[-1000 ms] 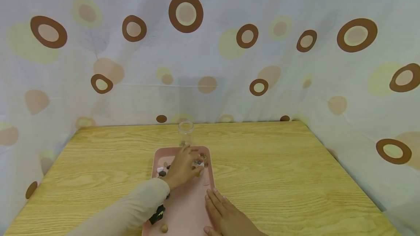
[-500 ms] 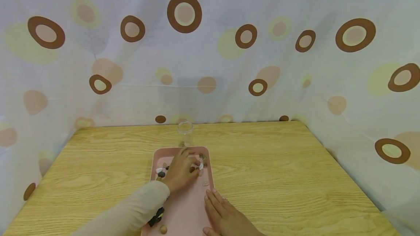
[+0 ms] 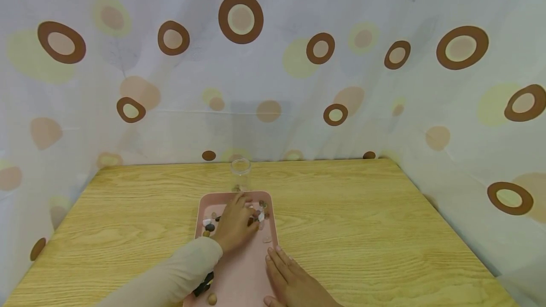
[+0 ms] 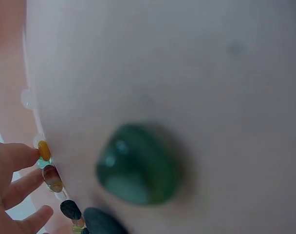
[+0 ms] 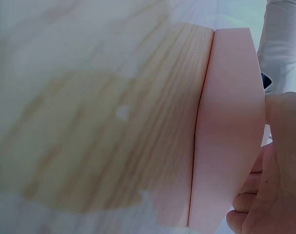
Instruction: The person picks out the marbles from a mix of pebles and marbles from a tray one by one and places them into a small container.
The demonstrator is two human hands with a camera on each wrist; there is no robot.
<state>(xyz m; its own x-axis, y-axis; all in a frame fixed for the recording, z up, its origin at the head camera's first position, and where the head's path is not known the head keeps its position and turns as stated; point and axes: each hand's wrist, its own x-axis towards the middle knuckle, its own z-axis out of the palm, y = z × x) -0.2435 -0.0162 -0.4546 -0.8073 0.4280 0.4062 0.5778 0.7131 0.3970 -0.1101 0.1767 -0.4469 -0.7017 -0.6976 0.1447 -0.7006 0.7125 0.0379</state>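
Note:
A pink tray (image 3: 243, 274) holds small polished stones at its far end and along its left side. My left hand (image 3: 233, 224) reaches over the far end, fingers spread and loosely bent. In the left wrist view its fingers touch or nearly touch a yellow stone (image 4: 44, 150) and a banded brown stone (image 4: 52, 178); no pinch shows. A green stone (image 4: 138, 165) lies close to that camera. In the head view, a white stone (image 3: 261, 216) lies just right of the fingers. My right hand (image 3: 294, 281) rests along the tray's right wall, fingers straight and together.
A clear jar (image 3: 241, 167) with a few stones at its bottom stands just behind the tray. A dark stone (image 3: 210, 227) and a tan stone (image 3: 212, 299) lie at the tray's left. The wooden table (image 3: 362, 231) meets a patterned curtain (image 3: 273, 75).
My left hand has drawn back slightly toward me, and stones by its fingertips have shifted, with the white one showing more. My right hand stays at the tray wall.

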